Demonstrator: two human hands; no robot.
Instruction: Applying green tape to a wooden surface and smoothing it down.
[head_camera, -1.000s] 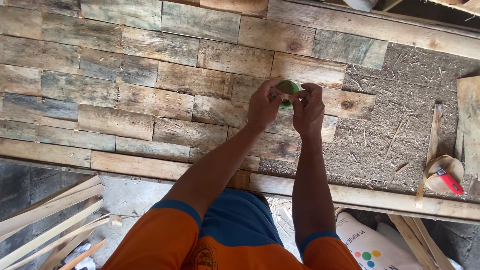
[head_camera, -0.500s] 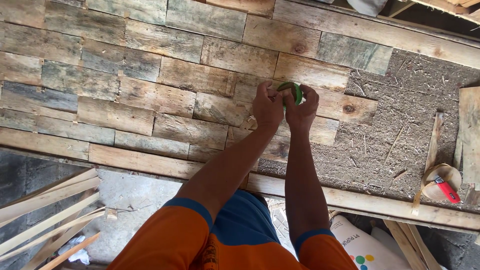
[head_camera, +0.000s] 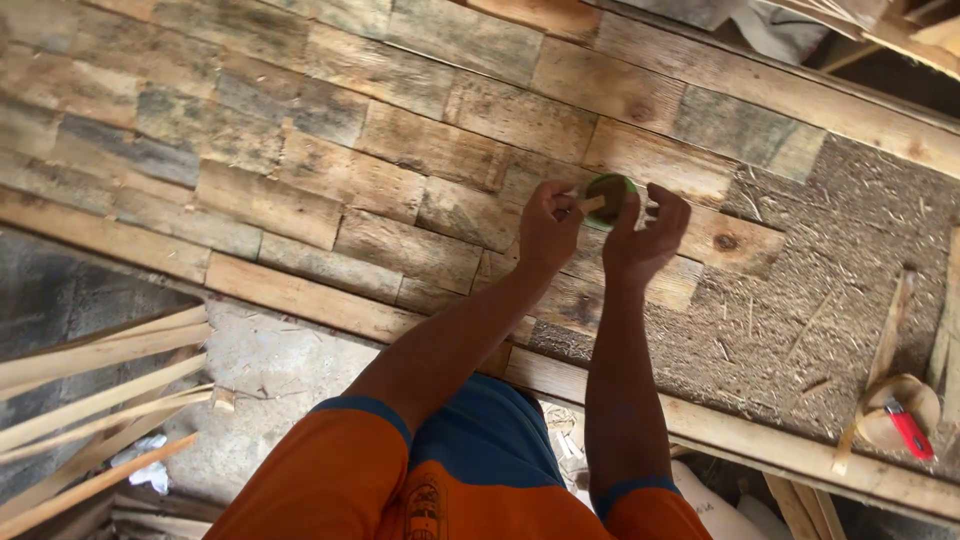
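A rough wooden panel (head_camera: 330, 180) made of short weathered planks fills most of the head view, framed by a long rail (head_camera: 760, 445) along its near edge. From about 3 o'clock the planks stop and a bare patch of chipboard-like backing (head_camera: 830, 270) shows, littered with straw-like fibres. At 8 o'clock loose slats (head_camera: 95, 385) lie in a fan on the concrete floor (head_camera: 270, 370). At 4 o'clock a wooden block with a red-handled tool (head_camera: 908, 428) rests on the backing, well apart from the hands.

Just above centre, at about 1 o'clock, both hands meet over the last laid planks. Between them is a small round green thing (head_camera: 608, 198), perhaps a tape roll or a lid; I cannot tell which. It looks light and stiff, easy to carry on fingertips, and smooth enough at the rim to slip, so the edge, taken from two sides, seems the sound place to hold it.

The left hand (head_camera: 549, 225) is curled nearly closed, thumb and forefinger pinching a pale strip or tab at the green thing's left edge. The right hand (head_camera: 646, 235) is half open, fingers bent and loosely spread, its fingertips touching the green thing's right rim and steadying it just above the planks. Orange sleeves (head_camera: 330, 480) with blue cuffs fill the bottom of the view.
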